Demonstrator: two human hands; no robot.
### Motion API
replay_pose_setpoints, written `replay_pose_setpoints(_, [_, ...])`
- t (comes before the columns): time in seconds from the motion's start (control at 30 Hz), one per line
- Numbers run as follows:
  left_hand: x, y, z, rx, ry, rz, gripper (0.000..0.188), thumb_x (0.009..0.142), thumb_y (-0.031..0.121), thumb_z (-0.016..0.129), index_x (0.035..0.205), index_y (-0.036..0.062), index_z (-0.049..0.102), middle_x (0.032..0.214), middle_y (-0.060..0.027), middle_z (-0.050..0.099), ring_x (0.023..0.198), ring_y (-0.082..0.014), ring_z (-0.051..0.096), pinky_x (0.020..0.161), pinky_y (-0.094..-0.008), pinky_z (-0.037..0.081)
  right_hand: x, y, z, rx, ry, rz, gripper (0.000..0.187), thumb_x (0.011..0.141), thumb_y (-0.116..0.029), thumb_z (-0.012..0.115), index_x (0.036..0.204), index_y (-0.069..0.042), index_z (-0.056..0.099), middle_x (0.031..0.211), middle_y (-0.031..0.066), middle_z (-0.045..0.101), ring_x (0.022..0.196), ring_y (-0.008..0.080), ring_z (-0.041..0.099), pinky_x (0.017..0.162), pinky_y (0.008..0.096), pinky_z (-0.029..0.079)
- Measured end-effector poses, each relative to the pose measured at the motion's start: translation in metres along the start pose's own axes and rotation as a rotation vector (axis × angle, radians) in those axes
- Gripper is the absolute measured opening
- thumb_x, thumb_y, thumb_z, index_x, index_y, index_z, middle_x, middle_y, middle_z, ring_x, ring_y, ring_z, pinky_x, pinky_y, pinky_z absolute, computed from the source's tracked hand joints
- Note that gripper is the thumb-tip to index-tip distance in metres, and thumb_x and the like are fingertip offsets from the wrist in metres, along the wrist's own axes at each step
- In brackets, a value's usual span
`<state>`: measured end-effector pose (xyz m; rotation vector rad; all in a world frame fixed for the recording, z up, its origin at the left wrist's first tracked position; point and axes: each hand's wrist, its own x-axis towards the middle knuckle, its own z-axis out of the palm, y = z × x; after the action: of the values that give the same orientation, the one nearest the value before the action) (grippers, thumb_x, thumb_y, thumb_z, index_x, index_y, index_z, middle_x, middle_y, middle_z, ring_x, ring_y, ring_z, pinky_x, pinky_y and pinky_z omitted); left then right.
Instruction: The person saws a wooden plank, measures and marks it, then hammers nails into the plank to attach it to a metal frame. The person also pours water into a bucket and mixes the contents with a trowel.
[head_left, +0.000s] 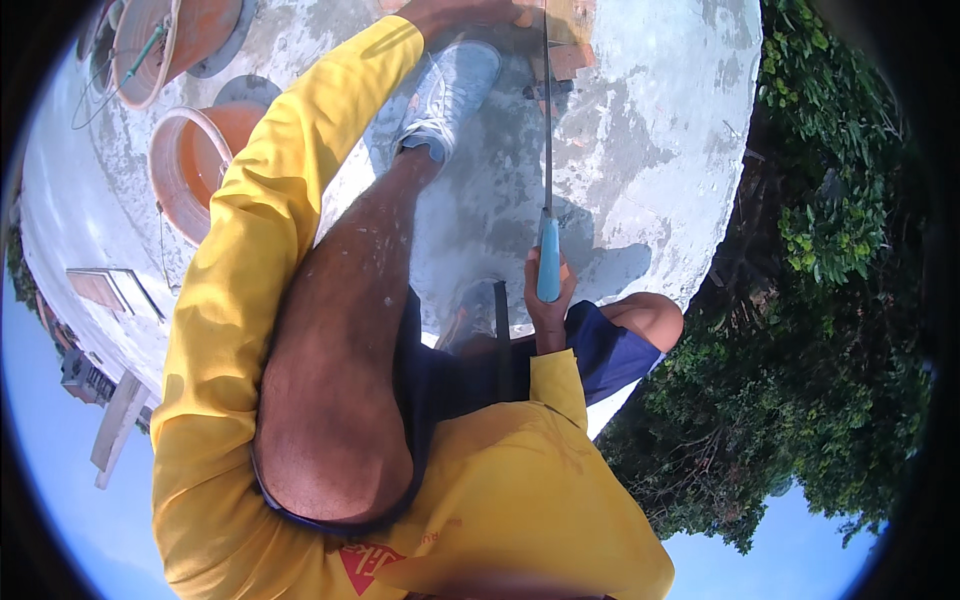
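Buckets (199, 163), contents unclear, right hand (549, 316) gripping tool (549, 262)

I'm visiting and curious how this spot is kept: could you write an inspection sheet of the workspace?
Surface: worn, patchy grey floor.
Job's things: blue-handled tool with a long thin blade; reddish blocks near the top edge.
Clutter: orange buckets and a flat panel at left.
Hands: right hand closed around the tool; left hand near the blocks, partly out of frame, grip unclear.
Cables: nothing electrical seen; a greenish cord at one bucket.
Surroundings: leafy trees at right, sky beyond.
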<state>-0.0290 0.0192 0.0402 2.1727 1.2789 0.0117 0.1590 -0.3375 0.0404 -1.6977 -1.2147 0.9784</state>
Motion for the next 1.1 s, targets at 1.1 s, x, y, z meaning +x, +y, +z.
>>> replay_pose_setpoints(1.1, [0.021,-0.014,0.001,0.144,0.065,-0.013,0.048,0.089,0.031,0.077,0.135,0.016,0.069,0.11,-0.0176,0.078,0.106,-0.039,0.073,0.09,-0.0515,0.057,0.043,-0.009,0.023,-0.074,-0.071,0.206,0.02,0.098,-0.012,0.073,0.114,-0.001,0.071,0.083,0.0075,0.073,0.076,0.0171,0.071,0.069,0.0347,0.055])
